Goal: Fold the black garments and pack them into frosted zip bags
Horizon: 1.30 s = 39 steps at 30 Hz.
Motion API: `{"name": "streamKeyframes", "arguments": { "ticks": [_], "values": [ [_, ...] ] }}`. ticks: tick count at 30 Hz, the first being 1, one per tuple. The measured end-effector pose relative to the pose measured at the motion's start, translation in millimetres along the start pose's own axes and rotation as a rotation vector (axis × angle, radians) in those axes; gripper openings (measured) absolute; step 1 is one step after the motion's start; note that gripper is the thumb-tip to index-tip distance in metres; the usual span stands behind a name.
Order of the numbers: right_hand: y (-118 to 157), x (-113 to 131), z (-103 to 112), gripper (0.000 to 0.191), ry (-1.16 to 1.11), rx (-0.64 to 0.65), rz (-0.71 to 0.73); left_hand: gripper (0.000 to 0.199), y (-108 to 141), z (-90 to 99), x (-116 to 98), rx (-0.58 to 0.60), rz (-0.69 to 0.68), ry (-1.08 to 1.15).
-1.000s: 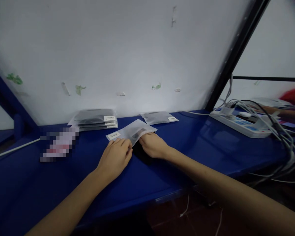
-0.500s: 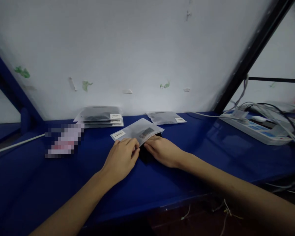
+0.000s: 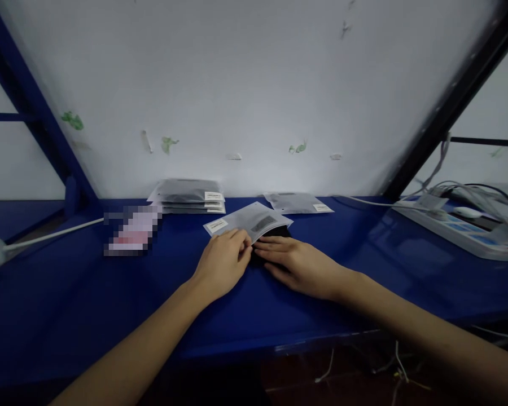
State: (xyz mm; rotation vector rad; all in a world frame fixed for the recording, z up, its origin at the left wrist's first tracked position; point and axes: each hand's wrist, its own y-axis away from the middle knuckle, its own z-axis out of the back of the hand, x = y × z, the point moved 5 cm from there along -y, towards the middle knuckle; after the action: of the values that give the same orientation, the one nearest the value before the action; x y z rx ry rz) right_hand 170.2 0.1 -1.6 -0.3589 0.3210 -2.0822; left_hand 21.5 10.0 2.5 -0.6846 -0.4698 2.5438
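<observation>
A frosted plastic bag (image 3: 241, 218) with a white label lies at the middle of the blue table, its near right edge lifted. My left hand (image 3: 226, 260) is closed on the bag's near edge. Beside it, my right hand (image 3: 298, 263) rests with fingers stretched out on a black item (image 3: 281, 232), which sits partly under or inside the bag; which of the two is hard to tell. Behind, to the left, several similar bags (image 3: 186, 192) form a stack, and another single bag (image 3: 296, 202) lies to the right near the wall.
On the left of the blue table (image 3: 220, 332) are a blurred pink-and-white item (image 3: 135, 228) and a white cable (image 3: 55, 234). A white power strip (image 3: 461, 231) with tangled cables stands at the right. A white wall rises behind.
The view has shifted a little. My right hand's fingers have spread and lie flatter on the black item. My left hand keeps its hold on the bag's edge.
</observation>
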Motion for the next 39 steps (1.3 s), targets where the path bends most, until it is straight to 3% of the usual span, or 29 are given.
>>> {"name": "streamKeyframes", "arguments": {
  "ticks": [6, 8, 12, 16, 18, 22, 27, 32, 39],
  "values": [
    [-23.0, -11.7, -17.1, 0.031, 0.005, -0.064, -0.182, 0.008, 2.1, -2.9, 3.5, 0.023, -0.027, 0.086],
    [-29.1, -5.0, -15.7, 0.028, -0.049, -0.088, -0.165, 0.009, 1.9, -1.9, 4.9, 0.008, -0.021, 0.109],
    [-24.4, -0.7, 3.7, 0.024, -0.167, -0.208, -0.174, 0.016, -0.4, 4.3, 10.1, -0.065, -0.015, 0.104],
    [2.5, -29.0, 23.6, 0.021, -0.021, -0.435, -0.322, 0.025, -2.7, 12.2, 21.2, -0.11, 0.044, -0.077],
    [12.8, -44.5, 20.3, 0.02, 0.008, -0.41, -0.338, 0.029, -2.5, 15.9, 26.1, -0.119, 0.114, -0.161],
    [21.3, -62.9, 3.4, 0.042, -0.025, -0.269, -0.381, 0.021, 0.9, 14.7, 21.2, -0.058, 0.16, -0.256],
    [20.8, -61.6, 0.4, 0.027, -0.05, -0.288, -0.393, 0.041, 4.2, 7.0, 9.8, -0.009, 0.091, -0.364],
    [21.2, -58.5, 2.9, 0.015, -0.038, -0.297, -0.375, 0.01, -0.5, 11.1, 17.2, -0.093, 0.154, -0.395],
    [24.7, -66.2, 5.0, 0.012, -0.048, -0.351, -0.492, 0.017, -2.9, 12.7, 14.8, -0.133, 0.117, -0.34]
  ]
}}
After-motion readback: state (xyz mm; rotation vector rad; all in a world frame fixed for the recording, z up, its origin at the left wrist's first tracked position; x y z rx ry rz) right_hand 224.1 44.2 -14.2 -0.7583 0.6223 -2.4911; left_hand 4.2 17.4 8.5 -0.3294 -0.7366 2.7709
